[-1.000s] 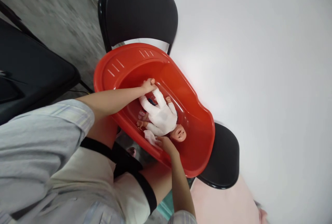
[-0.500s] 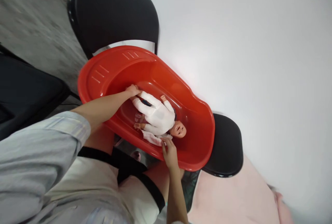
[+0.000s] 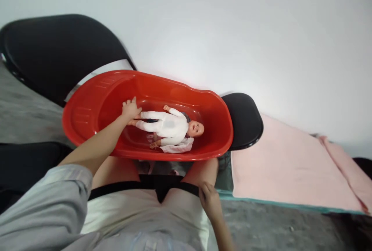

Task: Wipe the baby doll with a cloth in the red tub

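Note:
A baby doll in a white suit lies on its back inside a red baby bathtub, its head toward the right. My left hand is at the doll's feet, fingers spread apart, the palm side close to or touching a foot. A pale pink-and-white cloth lies beside the doll's shoulder, against the near wall of the tub. My right hand is outside the tub over my right thigh, by the dark hem of my shorts. Its fingers are curled, and nothing shows in them.
The tub rests between a large black chair on the left and a smaller black seat on the right. A pink-covered surface with a teal edge extends to the right. A white wall stands behind.
My right hand has let go of the cloth and drawn back out of the tub to my thigh. My left hand stays at the feet with fingers spreading. The view has turned.

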Demonstrator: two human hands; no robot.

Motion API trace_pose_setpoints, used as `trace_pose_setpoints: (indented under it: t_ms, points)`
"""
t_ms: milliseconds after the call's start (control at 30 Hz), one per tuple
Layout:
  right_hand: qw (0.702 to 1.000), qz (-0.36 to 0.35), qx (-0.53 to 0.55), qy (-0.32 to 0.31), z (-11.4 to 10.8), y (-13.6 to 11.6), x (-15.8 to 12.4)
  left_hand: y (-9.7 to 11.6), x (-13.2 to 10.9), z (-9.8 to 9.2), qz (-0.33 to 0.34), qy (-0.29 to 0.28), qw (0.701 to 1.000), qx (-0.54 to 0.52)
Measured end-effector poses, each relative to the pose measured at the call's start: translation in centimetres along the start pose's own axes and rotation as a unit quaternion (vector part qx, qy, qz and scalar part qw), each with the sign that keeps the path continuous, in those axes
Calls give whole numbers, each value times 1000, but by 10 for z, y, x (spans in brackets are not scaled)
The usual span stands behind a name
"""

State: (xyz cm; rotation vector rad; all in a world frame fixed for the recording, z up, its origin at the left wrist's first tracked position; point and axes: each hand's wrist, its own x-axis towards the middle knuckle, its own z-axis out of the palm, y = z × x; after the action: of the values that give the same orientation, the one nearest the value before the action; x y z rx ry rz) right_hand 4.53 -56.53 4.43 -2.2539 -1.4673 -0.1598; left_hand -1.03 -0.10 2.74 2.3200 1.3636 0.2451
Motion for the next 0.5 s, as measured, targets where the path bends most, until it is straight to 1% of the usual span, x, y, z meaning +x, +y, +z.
trace_pose_setpoints:
  t_ms: [100, 167, 267, 333, 400, 433, 500]
  points:
    - [996, 65, -10, -61, -5, -6, -37, 9, -5, -14, 98, 105, 989, -29]
    - [986, 123, -14, -116, -8, -12, -66, 15, -8, -24, 147, 147, 976, -57]
    - [959, 211, 31, -189, -9, -26, -107, 26, -11, -38, 192, 171, 963, -84]
    - [934, 270, 101, -211, -8, -38, -127, 36, -14, -48, 208, 173, 958, -92]
    - [905, 327, 170, -214, -5, -48, -135, 48, -25, -56, 220, 173, 955, -101]
    - [893, 351, 190, -210, -5, -51, -136, 53, -34, -59, 226, 175, 952, -108]
    - [881, 390, 184, -196, -7, -54, -133, 63, -62, -62, 234, 186, 945, -131]
